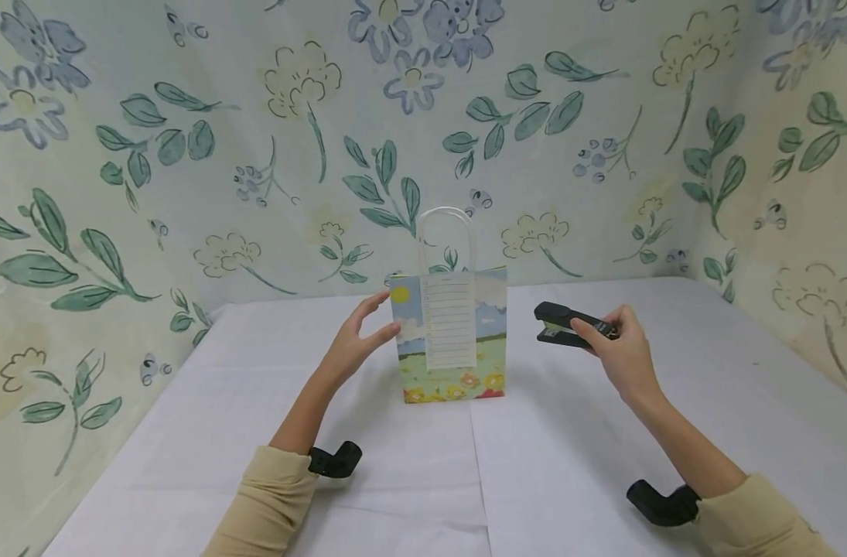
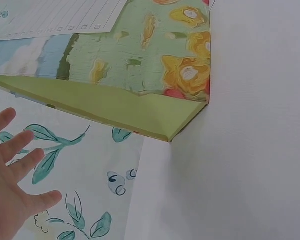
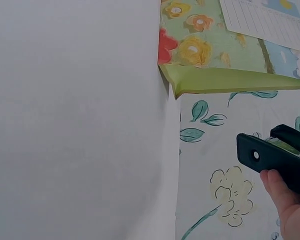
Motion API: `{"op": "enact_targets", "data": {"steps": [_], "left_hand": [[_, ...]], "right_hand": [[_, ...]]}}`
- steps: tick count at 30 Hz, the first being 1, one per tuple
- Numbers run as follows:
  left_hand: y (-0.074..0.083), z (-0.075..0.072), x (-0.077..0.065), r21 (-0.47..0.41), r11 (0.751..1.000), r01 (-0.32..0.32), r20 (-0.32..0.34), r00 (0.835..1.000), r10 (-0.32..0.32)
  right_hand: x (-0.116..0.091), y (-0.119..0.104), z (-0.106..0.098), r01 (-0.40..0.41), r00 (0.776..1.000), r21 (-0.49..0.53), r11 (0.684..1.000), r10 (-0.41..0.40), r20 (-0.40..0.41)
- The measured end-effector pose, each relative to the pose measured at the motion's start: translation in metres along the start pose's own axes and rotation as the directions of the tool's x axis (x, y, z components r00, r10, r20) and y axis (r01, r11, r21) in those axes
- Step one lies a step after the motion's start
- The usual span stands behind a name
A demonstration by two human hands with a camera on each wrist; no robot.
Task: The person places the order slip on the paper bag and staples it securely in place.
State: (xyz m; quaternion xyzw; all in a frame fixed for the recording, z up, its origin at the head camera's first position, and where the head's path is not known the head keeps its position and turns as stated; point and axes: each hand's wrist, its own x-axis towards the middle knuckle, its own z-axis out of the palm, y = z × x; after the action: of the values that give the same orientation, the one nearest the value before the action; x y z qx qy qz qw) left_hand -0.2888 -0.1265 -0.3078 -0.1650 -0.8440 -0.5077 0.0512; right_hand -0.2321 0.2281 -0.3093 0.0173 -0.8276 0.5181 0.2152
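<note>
A paper gift bag (image 1: 454,385) with a painted flower meadow and sky stands upright on the table, its pale handle looped above. On its front lies a lined paper sheet (image 1: 450,325) with rows of small checkboxes. My left hand (image 1: 350,348) is at the bag's left edge, fingers spread and holding nothing; whether the thumb touches the bag I cannot tell. To the right of the bag, my right hand (image 1: 628,360) grips a black stapler (image 1: 569,325) by its rear end, its front pointing toward the bag. The right wrist view shows the stapler's underside (image 3: 275,160).
A white cloth covers the table (image 1: 409,480). Behind it hangs a floral curtain (image 1: 270,178), which also runs along both sides. Each wrist carries a black camera mount (image 1: 336,459) near its beige sleeve (image 1: 270,495).
</note>
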Motion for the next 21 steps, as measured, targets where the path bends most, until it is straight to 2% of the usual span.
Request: {"op": "enact_targets", "data": {"steps": [4, 10, 21], "left_hand": [[-0.001, -0.001, -0.002, 0.015, 1.0, 0.023, 0.0, 1.0, -0.023], [-0.003, 0.0, -0.005, 0.042, 0.999, 0.025, 0.013, 1.0, -0.025], [-0.006, 0.0, -0.008, 0.057, 0.998, 0.035, 0.016, 0.999, -0.036]], "right_hand": [[-0.005, 0.002, -0.002, -0.016, 1.0, -0.06, 0.998, 0.018, 0.022], [-0.009, 0.006, -0.006, -0.042, 0.998, -0.152, 0.987, 0.047, 0.03], [-0.016, 0.015, -0.009, -0.067, 0.997, -0.206, 0.976, 0.074, 0.026]]}}
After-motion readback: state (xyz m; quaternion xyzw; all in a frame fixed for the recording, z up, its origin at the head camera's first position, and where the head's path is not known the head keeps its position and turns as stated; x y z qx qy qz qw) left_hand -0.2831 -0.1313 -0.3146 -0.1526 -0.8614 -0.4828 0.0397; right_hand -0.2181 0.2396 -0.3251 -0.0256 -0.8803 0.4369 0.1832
